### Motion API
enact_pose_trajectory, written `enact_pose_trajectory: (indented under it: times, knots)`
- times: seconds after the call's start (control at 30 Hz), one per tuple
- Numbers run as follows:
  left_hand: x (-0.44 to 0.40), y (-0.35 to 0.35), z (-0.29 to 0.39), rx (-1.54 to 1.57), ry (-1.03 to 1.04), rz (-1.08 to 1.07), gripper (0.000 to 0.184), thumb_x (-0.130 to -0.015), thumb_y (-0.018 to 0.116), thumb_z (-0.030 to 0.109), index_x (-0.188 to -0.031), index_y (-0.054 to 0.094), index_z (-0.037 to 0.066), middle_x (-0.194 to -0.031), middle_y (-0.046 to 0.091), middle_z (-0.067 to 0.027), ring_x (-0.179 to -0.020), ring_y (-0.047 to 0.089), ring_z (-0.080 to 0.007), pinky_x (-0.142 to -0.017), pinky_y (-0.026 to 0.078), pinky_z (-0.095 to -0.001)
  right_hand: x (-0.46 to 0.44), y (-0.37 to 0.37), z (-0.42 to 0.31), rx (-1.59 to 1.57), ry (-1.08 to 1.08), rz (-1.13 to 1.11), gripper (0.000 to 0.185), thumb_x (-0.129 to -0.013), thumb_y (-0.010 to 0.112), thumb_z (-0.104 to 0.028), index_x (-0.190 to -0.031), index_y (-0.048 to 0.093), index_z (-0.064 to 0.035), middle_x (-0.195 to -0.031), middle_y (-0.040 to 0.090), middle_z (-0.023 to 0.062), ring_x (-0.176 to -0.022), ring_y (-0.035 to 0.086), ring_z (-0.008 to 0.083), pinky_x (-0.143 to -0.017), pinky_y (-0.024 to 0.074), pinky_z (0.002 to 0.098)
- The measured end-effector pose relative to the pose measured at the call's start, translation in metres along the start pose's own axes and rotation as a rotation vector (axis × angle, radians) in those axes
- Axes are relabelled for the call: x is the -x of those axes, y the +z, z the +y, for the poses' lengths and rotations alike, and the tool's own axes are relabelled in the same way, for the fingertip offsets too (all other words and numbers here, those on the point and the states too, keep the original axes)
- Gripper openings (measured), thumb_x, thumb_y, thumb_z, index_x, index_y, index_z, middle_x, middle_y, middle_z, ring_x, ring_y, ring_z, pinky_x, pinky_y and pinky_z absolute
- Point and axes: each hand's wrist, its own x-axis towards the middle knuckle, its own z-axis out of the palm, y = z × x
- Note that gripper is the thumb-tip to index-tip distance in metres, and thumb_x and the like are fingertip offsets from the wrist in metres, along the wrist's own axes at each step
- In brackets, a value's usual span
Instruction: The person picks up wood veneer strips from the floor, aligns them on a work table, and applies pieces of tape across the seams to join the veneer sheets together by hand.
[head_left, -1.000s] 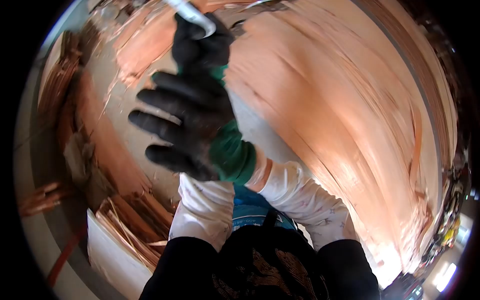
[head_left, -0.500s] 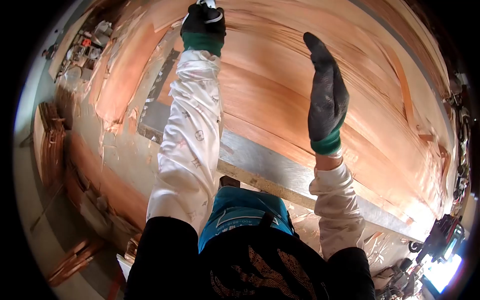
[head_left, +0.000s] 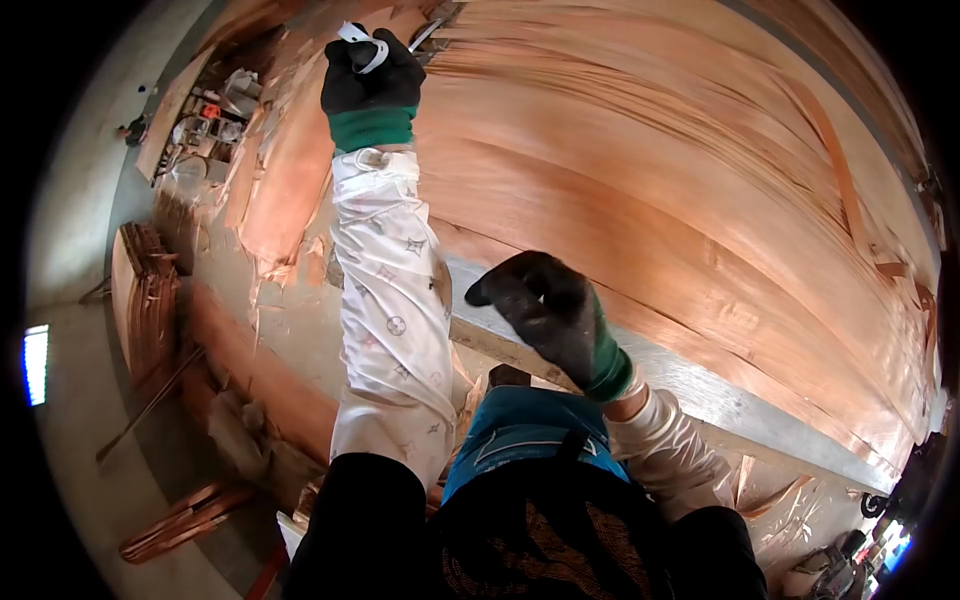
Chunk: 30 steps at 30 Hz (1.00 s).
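Note:
My left hand (head_left: 372, 75), in a black glove with a green cuff, reaches to the far left edge of the wood sheets. It is closed on a white-handled tool (head_left: 362, 45) whose loop passes over the fingers; a thin metal piece shows to its right. Reddish-brown wood veneer sheets (head_left: 600, 200) lie layered and rippled across the table. My right hand (head_left: 540, 310), gloved alike, hovers over the near table edge. Its fingers are loosely bent with a small gap, and I see nothing in them.
A metal-topped table edge (head_left: 740, 400) runs below the sheets. Veneer scraps and a stack of sheets (head_left: 145, 300) stand at left, with a bundle of strips (head_left: 185, 520) on the floor. A box of small items (head_left: 210, 120) sits at upper left.
My right hand has come down and left from above the veneer to the near edge, its fingers bending. My left hand still grips the tool; the view has shifted.

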Motion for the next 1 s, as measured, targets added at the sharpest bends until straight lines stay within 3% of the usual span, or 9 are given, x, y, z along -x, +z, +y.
enact_pose_trajectory:
  times: [0.3,0.33,0.4,0.43,0.5,0.57,0.63,0.87,1.0]
  knots:
    - [0.012,-0.003,-0.011,-0.387,0.336,0.002,0.021,-0.094,0.060,0.024,-0.088,0.061,0.003,-0.081,0.064,-0.0076,-0.065,0.055,-0.0223,-0.074,0.051,-0.0392,-0.013,0.035,0.001,0.430,-0.136,-0.047,0.021,-0.082,0.071,-0.018,-0.072,0.065,-0.0012,-0.068,0.061,0.0186,-0.058,0.061,0.0298,-0.054,0.0474,0.0337]
    - [0.003,-0.018,0.004,-0.412,0.323,-0.132,0.023,-0.095,0.058,0.026,-0.091,0.061,0.003,-0.084,0.064,-0.0073,-0.072,0.058,-0.0214,-0.080,0.051,-0.0406,-0.010,0.024,0.013,0.149,-0.104,-0.101,0.012,-0.080,0.065,-0.010,-0.079,0.062,0.0022,-0.077,0.064,0.0156,-0.066,0.061,0.0247,-0.063,0.0491,0.0336]
    - [-0.004,-0.043,0.032,-1.658,1.130,-0.255,0.027,-0.098,0.054,0.030,-0.098,0.060,0.003,-0.089,0.064,-0.0063,-0.082,0.059,-0.0195,-0.082,0.050,-0.0405,-0.004,-0.002,0.026,-0.232,0.041,-0.180,0.013,-0.079,0.056,-0.005,-0.088,0.059,0.0046,-0.085,0.065,0.0115,-0.075,0.060,0.0194,-0.071,0.0500,0.0330]
    - [0.000,-0.043,0.040,-1.784,1.282,-0.257,0.027,-0.098,0.054,0.030,-0.100,0.060,0.003,-0.092,0.064,-0.0064,-0.083,0.059,-0.0194,-0.084,0.050,-0.0401,-0.001,-0.014,0.029,-0.330,0.145,-0.209,0.016,-0.080,0.054,-0.009,-0.089,0.059,0.0035,-0.085,0.064,0.0104,-0.074,0.058,0.0192,-0.071,0.0493,0.0326]
    - [0.025,-0.035,0.063,-1.604,1.005,-0.255,0.029,-0.098,0.053,0.031,-0.106,0.060,0.003,-0.097,0.065,-0.0067,-0.086,0.060,-0.0190,-0.087,0.050,-0.0393,0.006,-0.025,0.014,-0.300,0.201,-0.195,0.022,-0.088,0.051,-0.019,-0.092,0.059,0.0009,-0.089,0.062,0.0091,-0.081,0.057,0.0174,-0.071,0.0485,0.0315]
    - [0.072,-0.014,0.071,-0.773,0.282,-0.171,0.032,-0.098,0.054,0.030,-0.111,0.060,0.002,-0.103,0.065,-0.0074,-0.087,0.061,-0.0183,-0.090,0.050,-0.0385,0.011,-0.038,0.021,-0.315,0.226,-0.161,0.023,-0.091,0.052,-0.022,-0.093,0.060,-0.0001,-0.091,0.062,0.0085,-0.083,0.057,0.0174,-0.072,0.0483,0.0318]
    - [0.109,-0.015,0.086,-0.827,0.121,-0.229,0.031,-0.097,0.054,0.028,-0.115,0.060,0.003,-0.104,0.065,-0.0073,-0.089,0.061,-0.0172,-0.090,0.050,-0.0398,0.017,-0.050,0.023,-0.274,0.214,-0.187,0.037,-0.096,0.051,-0.035,-0.103,0.062,-0.0005,-0.097,0.062,0.0081,-0.094,0.059,0.0185,-0.082,0.0491,0.0342]
    - [0.253,-0.082,0.105,-1.569,0.222,0.000,0.032,-0.098,0.052,0.024,-0.121,0.057,0.003,-0.093,0.060,-0.0015,-0.080,0.056,-0.0114,-0.073,0.048,-0.0241,0.035,-0.098,0.016,-0.674,0.414,-0.263,0.075,-0.095,0.033,-0.062,-0.126,0.056,0.0027,-0.124,0.061,0.0142,-0.115,0.056,0.0251,-0.099,0.0426,0.0425]
    - [0.329,-0.098,0.076,-1.223,0.041,0.382,0.028,-0.096,0.056,0.028,-0.108,0.060,0.004,-0.083,0.060,-0.0017,-0.060,0.053,-0.0123,-0.063,0.051,-0.0261,0.051,-0.113,0.006,-0.690,0.432,-0.334,0.077,-0.095,0.032,-0.062,-0.129,0.053,0.0033,-0.127,0.059,0.0149,-0.119,0.055,0.0262,-0.101,0.0411,0.0431]
